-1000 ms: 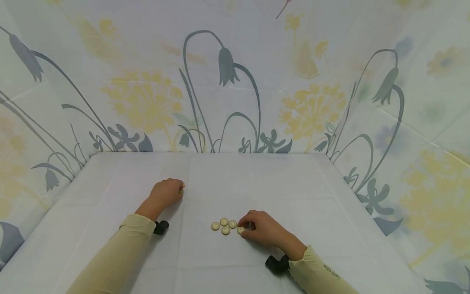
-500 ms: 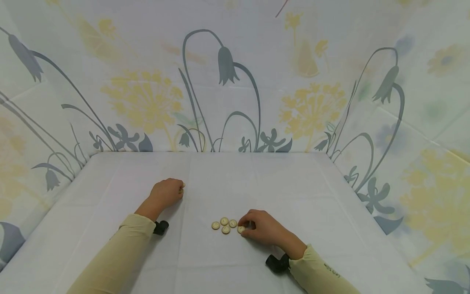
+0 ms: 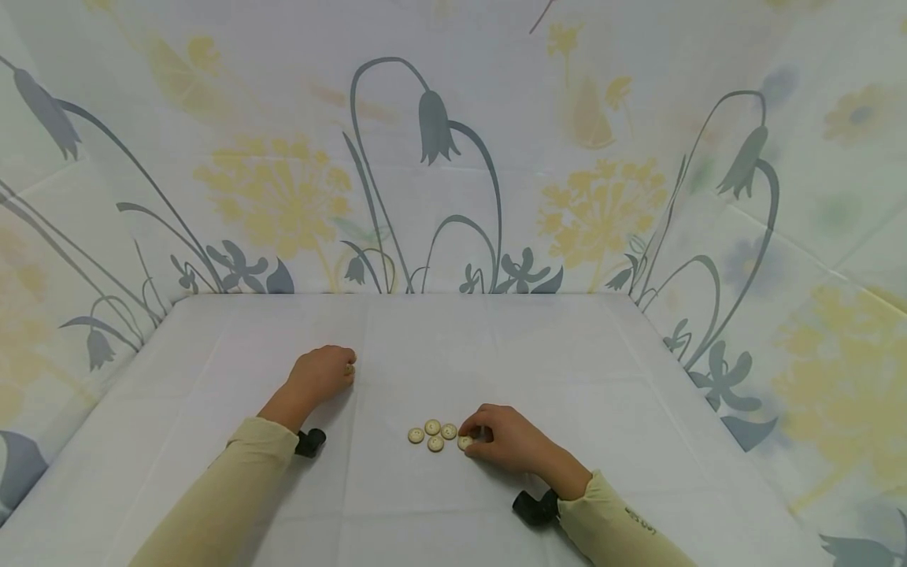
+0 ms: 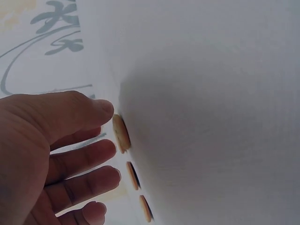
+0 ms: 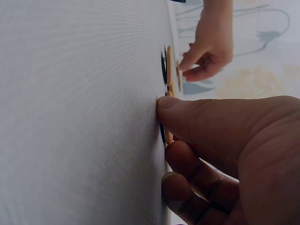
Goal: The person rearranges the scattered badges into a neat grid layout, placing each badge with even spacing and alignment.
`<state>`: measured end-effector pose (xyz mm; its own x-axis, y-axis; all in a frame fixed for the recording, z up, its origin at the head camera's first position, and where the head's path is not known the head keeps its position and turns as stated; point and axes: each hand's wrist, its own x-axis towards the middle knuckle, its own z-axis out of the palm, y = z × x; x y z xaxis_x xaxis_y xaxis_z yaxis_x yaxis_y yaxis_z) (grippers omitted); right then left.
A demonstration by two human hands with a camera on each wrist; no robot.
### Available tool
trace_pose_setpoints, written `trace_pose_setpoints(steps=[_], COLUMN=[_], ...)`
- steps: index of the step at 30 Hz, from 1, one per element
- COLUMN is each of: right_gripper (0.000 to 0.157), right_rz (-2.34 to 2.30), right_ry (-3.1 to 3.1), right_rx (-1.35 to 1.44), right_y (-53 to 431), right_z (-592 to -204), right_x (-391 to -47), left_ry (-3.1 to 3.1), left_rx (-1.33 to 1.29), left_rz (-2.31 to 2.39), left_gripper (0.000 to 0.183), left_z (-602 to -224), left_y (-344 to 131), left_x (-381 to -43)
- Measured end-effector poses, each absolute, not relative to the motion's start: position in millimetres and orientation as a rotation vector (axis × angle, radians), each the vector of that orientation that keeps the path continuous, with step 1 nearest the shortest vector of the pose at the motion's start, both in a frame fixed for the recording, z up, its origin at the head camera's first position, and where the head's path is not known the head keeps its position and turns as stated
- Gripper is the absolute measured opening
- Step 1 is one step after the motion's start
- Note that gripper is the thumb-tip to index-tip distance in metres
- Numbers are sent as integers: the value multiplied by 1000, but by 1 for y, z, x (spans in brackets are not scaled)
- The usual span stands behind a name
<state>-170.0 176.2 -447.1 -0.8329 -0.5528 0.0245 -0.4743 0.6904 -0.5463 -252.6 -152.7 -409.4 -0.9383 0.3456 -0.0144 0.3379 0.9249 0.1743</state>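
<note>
Low over the white cloth in the head view, my left hand [image 3: 320, 374] has its thumb and forefinger about a pale wooden button [image 4: 121, 133]. The hand partly hides this button, and I cannot tell whether a second one lies under it. My right hand [image 3: 506, 441] pinches another round wooden button [image 3: 464, 443] flat on the cloth, between thumb and fingers. Just left of it lies a small group of similar buttons, the nearest button [image 3: 449, 431] being close to the right fingertips. Seen edge-on in the right wrist view, the right thumb [image 5: 178, 112] covers part of its button.
A white cloth [image 3: 411, 504] covers the table. Behind and at both sides hangs a curtain [image 3: 283, 197] printed with flowers. Black wrist cameras sit under both sleeves, the right camera [image 3: 536, 509] close to the cloth.
The left forefinger has shifted slightly, and a button edge that showed beyond it is now covered. My right hand and the loose buttons stay in place.
</note>
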Motion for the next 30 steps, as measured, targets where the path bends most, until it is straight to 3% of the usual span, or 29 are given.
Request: trace_pose_setpoints(steps=[30], right_gripper=[20], right_rz=[-825], right_ry=[2752], right_rx=[-827], right_y=[175], right_z=[-446], right_x=[-169], left_ry=[2916], left_rx=[577], left_rz=[456], left_gripper=[27], left_z=[-412], left_y=[-125], left_x=[-229])
